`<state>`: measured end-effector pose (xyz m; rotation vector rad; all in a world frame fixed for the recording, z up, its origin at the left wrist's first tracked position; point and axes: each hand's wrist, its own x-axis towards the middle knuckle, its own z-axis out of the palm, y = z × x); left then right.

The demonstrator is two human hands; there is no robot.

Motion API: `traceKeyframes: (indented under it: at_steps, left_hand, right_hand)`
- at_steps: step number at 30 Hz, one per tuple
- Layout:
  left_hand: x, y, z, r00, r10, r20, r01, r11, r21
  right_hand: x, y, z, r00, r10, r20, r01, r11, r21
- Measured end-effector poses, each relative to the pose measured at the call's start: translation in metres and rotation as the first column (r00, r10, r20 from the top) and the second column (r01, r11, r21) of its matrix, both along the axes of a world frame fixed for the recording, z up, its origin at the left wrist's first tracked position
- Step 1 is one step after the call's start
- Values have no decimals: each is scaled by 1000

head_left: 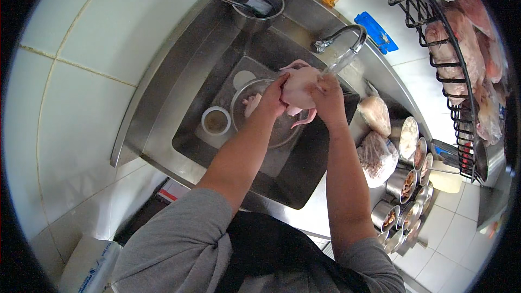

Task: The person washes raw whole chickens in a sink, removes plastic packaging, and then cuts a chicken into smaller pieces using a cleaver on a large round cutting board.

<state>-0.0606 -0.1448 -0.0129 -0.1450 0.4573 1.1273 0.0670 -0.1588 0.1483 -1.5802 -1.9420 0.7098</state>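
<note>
A plucked raw bird, likely a duck or chicken (pixel 300 86), is held between both hands above the sink. My left hand (pixel 276 97) grips its left side. On its right side rests my right hand (pixel 328 91), with water from the curved chrome faucet (pixel 353 32) running onto it. Pinkish parts hang from the bird's lower end. Beneath lies a round metal strainer or bowl (pixel 266 140) in the stainless steel sink (pixel 299 189), partly hidden by my arms. Some pale raw meat (pixel 252 105) sits inside it.
A white-rimmed cup (pixel 215 121) stands left of the bowl. At the back corner is a metal pot (pixel 256 22) with a utensil. Bagged meat (pixel 376 156) and several metal containers (pixel 401 185) line the right counter. A black wire rack (pixel 452 44) with meat overhangs the upper right.
</note>
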Motion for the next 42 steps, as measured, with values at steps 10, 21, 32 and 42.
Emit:
traceKeyframes:
  at_steps: [10,21,32,42]
  left_hand:
    - [-1,-10,8,999,-23,-34,23,1000,-7]
    - [-43,-25,-90,-236,-138,-962,435,870,-231]
    - [21,130,45,643,-143,-752,262,964,40]
    - [32,172,28,468,-133,-874,482,867,126]
  right_hand:
    - [13,30,-23,973,-229,28,229,973,3]
    - [-6,12,20,919,-336,206,366,921,-134]
    - [7,-102,-66,923,-318,216,369,892,-262]
    - [22,-191,-92,949,-296,108,314,867,-387]
